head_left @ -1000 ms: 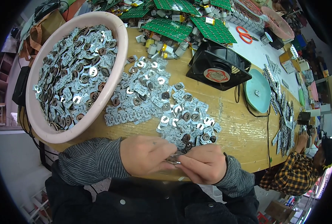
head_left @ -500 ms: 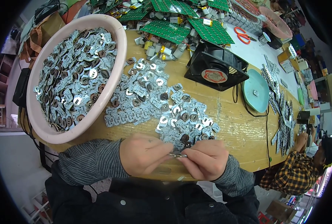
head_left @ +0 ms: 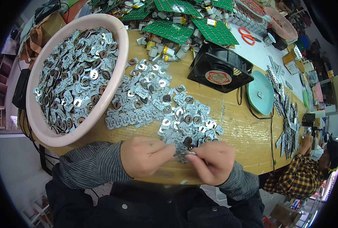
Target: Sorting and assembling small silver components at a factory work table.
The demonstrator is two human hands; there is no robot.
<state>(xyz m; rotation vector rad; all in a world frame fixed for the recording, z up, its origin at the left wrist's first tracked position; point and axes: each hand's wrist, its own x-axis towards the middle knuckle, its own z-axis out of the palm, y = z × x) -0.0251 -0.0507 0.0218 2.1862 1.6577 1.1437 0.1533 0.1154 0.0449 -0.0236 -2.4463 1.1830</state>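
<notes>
Just above the table's near edge, my right hand (head_left: pixel 213 161) pinches a small circuit board (head_left: pixel 188 153) between thumb and forefinger. My left hand (head_left: pixel 148 156) is closed, its fingertips at the board's left end; blur and the fingers hide much of the board. Right behind my hands, a loose pile of small pale-grey circuit boards (head_left: pixel 191 117) covers the wooden table, many bearing round silver or dark discs. More of the same boards fill a large pink basin (head_left: pixel 120 49) on the left, whose rim leans toward me.
Beyond the pile stands a black fan (head_left: pixel 220 68) with a cord, beside a turquoise tray (head_left: pixel 260 89). Green circuit panels (head_left: pixel 172 32) and small battery cells lie at the back. Red-handled scissors (head_left: pixel 246 36) and stacked board strips (head_left: pixel 286 117) are to the right, near another person (head_left: pixel 296 174).
My right hand has shifted slightly right and turned, so its thumb shows more. The circuit board at my fingertips is tilted differently. My left hand has moved a little left.
</notes>
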